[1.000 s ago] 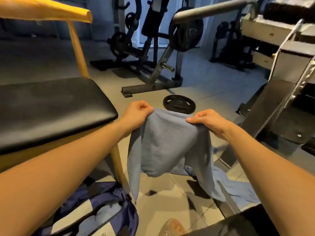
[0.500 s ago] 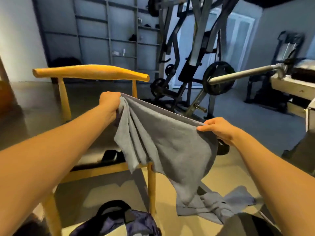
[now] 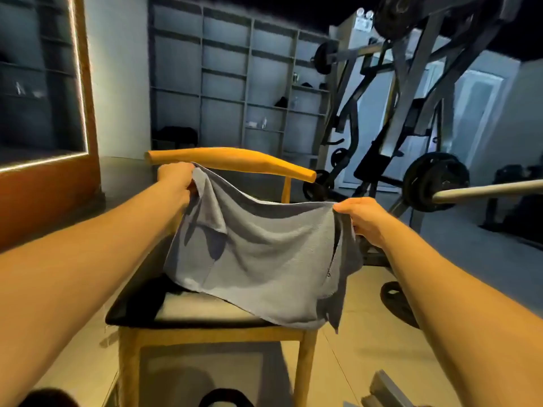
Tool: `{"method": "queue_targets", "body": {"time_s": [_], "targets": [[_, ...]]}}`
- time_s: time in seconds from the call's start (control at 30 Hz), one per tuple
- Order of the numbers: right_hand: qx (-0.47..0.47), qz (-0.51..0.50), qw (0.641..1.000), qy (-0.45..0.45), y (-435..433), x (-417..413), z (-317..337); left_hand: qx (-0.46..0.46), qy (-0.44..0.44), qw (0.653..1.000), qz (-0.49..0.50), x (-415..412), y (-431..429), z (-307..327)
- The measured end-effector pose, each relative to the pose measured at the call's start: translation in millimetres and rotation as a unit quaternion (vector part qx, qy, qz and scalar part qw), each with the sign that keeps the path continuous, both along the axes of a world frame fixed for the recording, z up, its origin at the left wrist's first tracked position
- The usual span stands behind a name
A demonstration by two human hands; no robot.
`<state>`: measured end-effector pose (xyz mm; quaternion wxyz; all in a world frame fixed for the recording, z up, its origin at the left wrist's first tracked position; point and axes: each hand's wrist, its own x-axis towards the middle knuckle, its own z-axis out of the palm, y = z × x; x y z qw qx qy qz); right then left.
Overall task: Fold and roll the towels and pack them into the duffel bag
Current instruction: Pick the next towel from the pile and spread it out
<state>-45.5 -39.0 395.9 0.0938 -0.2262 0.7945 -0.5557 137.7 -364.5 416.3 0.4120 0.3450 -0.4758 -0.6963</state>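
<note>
A grey-blue towel (image 3: pixel 258 259) hangs stretched between my two hands above a chair. My left hand (image 3: pixel 176 179) grips its upper left corner, bunched, just in front of the chair's backrest. My right hand (image 3: pixel 364 220) pinches the upper right corner, lower and closer to me. The towel's bottom edge lies draped on the chair's black seat (image 3: pixel 182 309). A dark curved handle of the duffel bag (image 3: pixel 226 399) peeks in at the bottom edge; the rest of the bag is out of view.
The wooden chair has a yellow curved backrest (image 3: pixel 235 161) and legs (image 3: pixel 305 368). A barbell with a weight plate (image 3: pixel 435 186) juts in from the right, with a gym machine behind. A plate (image 3: pixel 396 304) lies on the floor right. Shelves line the far wall.
Both hands carried the towel up and over the chair; its lower edge now rests on the seat. The view tilted upward, and the bag and second towel on the floor dropped out of sight.
</note>
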Motion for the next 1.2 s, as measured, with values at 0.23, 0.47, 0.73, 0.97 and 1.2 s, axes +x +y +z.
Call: {"method": "queue_targets", "body": {"time_s": [0.23,0.47,0.73,0.97,1.2], "targets": [[-0.159,-0.036,0.986,0.011,-84,-6,47,-0.104,0.116,0.987,0.044,-1,-18,23],[-0.166,0.068,0.982,0.058,-110,2,31,-0.353,-0.009,0.936,0.005,19,-3,-2],[0.17,0.303,0.931,0.115,-109,27,-103,-0.427,-0.257,0.83,-0.251,31,3,-143],[0.185,0.291,0.937,0.062,-79,34,-129,-0.401,-0.276,0.821,-0.299,54,10,-176],[0.164,-0.004,0.983,0.083,-57,5,-131,-0.448,-0.448,0.765,-0.113,79,-20,-165]]}}
